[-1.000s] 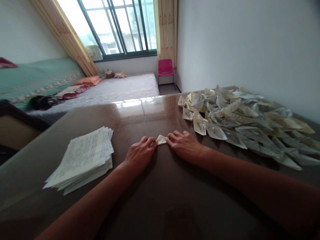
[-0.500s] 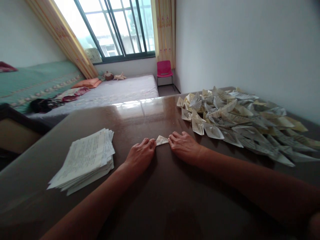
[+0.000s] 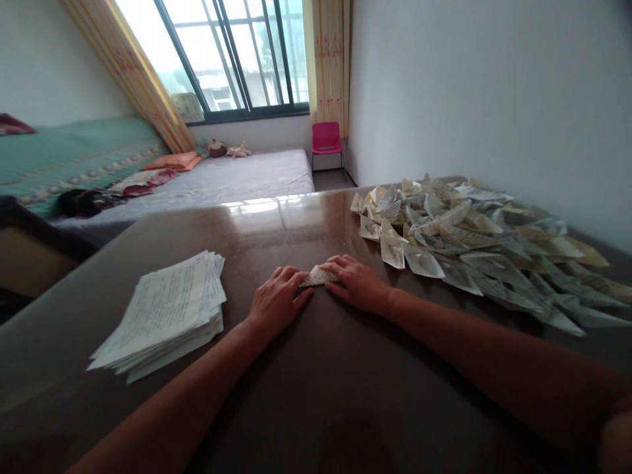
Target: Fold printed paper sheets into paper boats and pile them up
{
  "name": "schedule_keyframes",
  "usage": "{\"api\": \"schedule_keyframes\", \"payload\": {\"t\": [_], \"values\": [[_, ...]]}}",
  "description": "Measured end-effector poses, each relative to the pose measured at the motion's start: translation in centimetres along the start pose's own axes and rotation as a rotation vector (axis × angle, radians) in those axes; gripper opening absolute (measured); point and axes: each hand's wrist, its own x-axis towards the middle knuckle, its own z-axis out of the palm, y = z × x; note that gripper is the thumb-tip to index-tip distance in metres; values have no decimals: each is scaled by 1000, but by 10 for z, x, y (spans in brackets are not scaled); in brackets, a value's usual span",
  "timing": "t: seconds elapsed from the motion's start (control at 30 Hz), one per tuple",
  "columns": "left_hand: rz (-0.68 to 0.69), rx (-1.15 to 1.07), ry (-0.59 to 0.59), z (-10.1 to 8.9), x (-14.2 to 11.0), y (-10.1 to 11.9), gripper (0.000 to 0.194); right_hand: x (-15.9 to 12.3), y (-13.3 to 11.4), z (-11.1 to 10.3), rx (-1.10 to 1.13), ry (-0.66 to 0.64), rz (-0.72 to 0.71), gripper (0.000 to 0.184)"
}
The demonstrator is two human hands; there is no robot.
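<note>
A small folded piece of printed paper (image 3: 318,276) lies on the brown table, its peak pointing away from me. My left hand (image 3: 280,297) has its fingertips on the paper's left end, with the thumb just below the near edge. From the other side my right hand (image 3: 356,283) grips the right part, fingers over the top and thumb by the near edge. Both hands are closed on it, and their fingers hide its two ends. To the left sits a stack of written sheets (image 3: 162,306). Many folded paper boats (image 3: 461,230) are heaped at the right.
The glossy brown table (image 3: 296,395) reflects window light near its far edge. Beyond it stand a bed (image 3: 266,171) and a pink chair (image 3: 326,139). A white wall (image 3: 469,85) runs along the right, behind the heap. At the left edge is a dark chair back (image 3: 34,250).
The right fingers have slid left over the top of the paper. The left thumb has come away from the fingers toward me. Stack and heap stay where they were.
</note>
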Motion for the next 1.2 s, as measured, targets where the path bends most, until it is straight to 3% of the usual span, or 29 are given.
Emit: {"api": "schedule_keyframes", "payload": {"t": [0.1,0.3,0.43,0.57,0.7,0.87,1.07,1.2], "values": [[-14,-86,-2,5,2,-4,27,1,11,6,165,79,54,57],[-16,-276,40,7,1,-4,20,-2,11,4,289,124,72,37],[-36,-399,56,8,2,-4,18,-4,9,4,388,102,103,47],[-20,-480,96,13,2,-5,27,-5,9,3,390,74,59,46],[41,-554,152,15,2,-5,30,-5,5,-2,446,41,72,61],[105,-578,219,12,2,-3,30,-3,-2,-9,637,43,106,31],[156,-654,229,11,1,0,32,-1,0,-11,693,49,152,41],[119,-689,240,13,1,1,31,-1,6,-3,698,28,162,30]]}}
